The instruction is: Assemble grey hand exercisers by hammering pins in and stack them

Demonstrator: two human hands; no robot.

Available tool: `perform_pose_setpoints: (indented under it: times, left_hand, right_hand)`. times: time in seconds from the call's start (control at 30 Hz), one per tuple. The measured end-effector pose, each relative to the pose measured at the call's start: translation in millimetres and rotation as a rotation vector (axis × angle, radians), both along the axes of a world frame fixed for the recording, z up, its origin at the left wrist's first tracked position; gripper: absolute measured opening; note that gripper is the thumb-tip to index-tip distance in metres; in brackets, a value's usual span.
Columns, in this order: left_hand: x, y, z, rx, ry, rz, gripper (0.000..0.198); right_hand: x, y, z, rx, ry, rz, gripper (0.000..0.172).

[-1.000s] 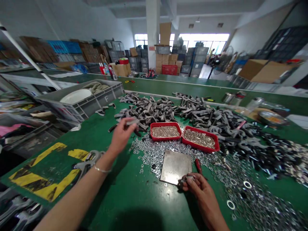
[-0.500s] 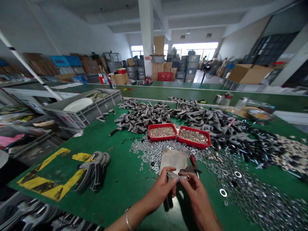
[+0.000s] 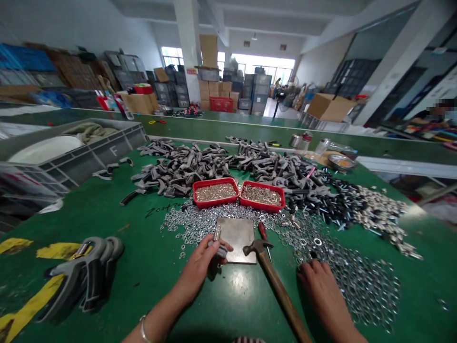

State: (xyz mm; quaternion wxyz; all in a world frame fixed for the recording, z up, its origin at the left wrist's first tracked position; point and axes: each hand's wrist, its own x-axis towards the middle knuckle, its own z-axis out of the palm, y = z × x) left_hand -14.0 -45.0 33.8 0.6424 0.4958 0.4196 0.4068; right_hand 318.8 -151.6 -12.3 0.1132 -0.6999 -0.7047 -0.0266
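Note:
My left hand (image 3: 202,262) is closed around a grey clamp handle part (image 3: 221,251) with a coil spring (image 3: 217,233) standing up from it, just over the left edge of a square metal plate (image 3: 237,233). At the edge of the spread of metal washers (image 3: 371,286) is my right hand (image 3: 319,281), palm down with its fingers curled; whatever they pinch is hidden. Between the hands lies a claw hammer (image 3: 276,281), its head by the plate. A red-handled screwdriver (image 3: 263,233) rests beside it.
Two red trays (image 3: 216,204) of small metal pieces stand behind the plate. Beyond them is a heap of grey handle parts (image 3: 193,166). Assembled grey clamps (image 3: 91,271) lie at left, near a grey crate (image 3: 110,157). Black-and-metal parts (image 3: 324,200) are heaped at right.
My right hand has left the clamp part and moved right to the washers. My left hand keeps the part, its spring now upright. The view has turned right, and the hammer is uncovered.

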Motion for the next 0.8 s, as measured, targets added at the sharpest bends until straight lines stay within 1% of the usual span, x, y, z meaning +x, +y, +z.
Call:
perform_pose_setpoints:
  times: [0.07, 0.1, 0.17, 0.2, 0.27, 0.3, 0.33, 0.37, 0.43, 0.53, 0.6, 0.67, 0.73, 0.8]
  left_hand:
    - [1.0, 10.2, 2.1, 0.032, 0.089, -0.031, 0.029]
    - [3.5, 12.5, 0.7, 0.04, 0.123, -0.014, 0.029]
    - [11.0, 11.9, -4.0, 0.058, 0.16, 0.068, 0.03]
    - [15.4, 9.5, -5.7, 0.071, 0.166, 0.109, 0.03]
    - [24.0, 2.0, -4.9, 0.109, 0.163, 0.137, 0.028]
    - [27.6, -2.6, -2.4, 0.142, 0.157, 0.127, 0.028]
    - [30.4, -7.2, 1.1, 0.181, 0.152, 0.11, 0.027]
    - [32.2, -11.5, 4.7, 0.219, 0.15, 0.09, 0.026]
    - [33.2, -18.5, 9.5, 0.272, 0.168, 0.067, 0.024]
    - [31.6, -24.1, 5.7, 0.285, 0.241, 0.098, 0.023]
    - [31.1, -25.5, -0.9, 0.29, 0.296, 0.123, 0.024]
    - [32.3, -26.5, -4.7, 0.298, 0.339, 0.135, 0.024]
    - [34.4, -28.0, -2.7, 0.286, 0.35, 0.133, 0.025]
    - [36.2, -30.6, 3.3, 0.263, 0.315, 0.1, 0.026]
  right_hand:
    - [11.4, 2.5, -0.9, -0.028, -0.003, 0.048, 0.024]
    - [11.2, 6.8, 1.8, -0.017, 0.058, 0.067, 0.024]
    - [-1.4, 19.3, 13.1, 0.018, 0.3, 0.071, 0.022]
    - [-13.4, 26.2, 20.9, 0.012, 0.473, 0.05, 0.02]
    - [-46.2, 38.6, 37.8, -0.075, 0.884, -0.011, 0.024]
    - [-65.1, 43.8, 45.2, -0.149, 1.09, -0.036, 0.029]
    - [-84.1, 48.2, 51.0, -0.209, 1.272, -0.027, 0.033]
    - [-102.0, 51.9, 54.8, -0.253, 1.403, -0.005, 0.034]
    - [-131.0, 57.4, 56.6, -0.322, 1.574, 0.06, 0.031]
    - [-152.8, 60.4, 50.9, -0.411, 1.745, 0.084, 0.028]
    - [-155.3, 59.2, 46.5, -0.452, 1.822, 0.072, 0.027]
    - [-152.5, 56.3, 42.6, -0.452, 1.781, 0.073, 0.024]
    - [-147.6, 52.5, 38.7, -0.354, 1.591, 0.104, 0.02]
    - [-143.3, 48.6, 34.5, -0.151, 1.287, 0.197, 0.016]
